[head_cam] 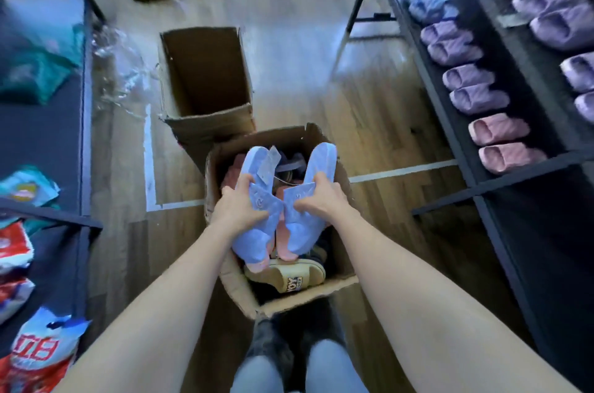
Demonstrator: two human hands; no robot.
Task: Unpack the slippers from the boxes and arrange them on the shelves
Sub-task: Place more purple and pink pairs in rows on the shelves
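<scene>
Over an open cardboard box (334, 288) of mixed slippers I hold a pair of light blue slippers. My left hand (239, 209) grips the left blue slipper (254, 232), which carries a paper tag. My right hand (321, 196) grips the right blue slipper (316, 167). Their toe ends meet, heels spread apart. Pink slippers (284, 246) and a tan slipper (289, 275) lie in the box beneath. The black shelf (459, 142) at the right holds rows of purple slippers (469, 87) and one pink pair (504, 142).
An empty cardboard box (205, 71) stands on the wooden floor just beyond the full one. Crumpled clear plastic (119, 68) lies to its left. A dark rack (51, 135) at the left carries packaged goods. My legs (299, 367) are below the box.
</scene>
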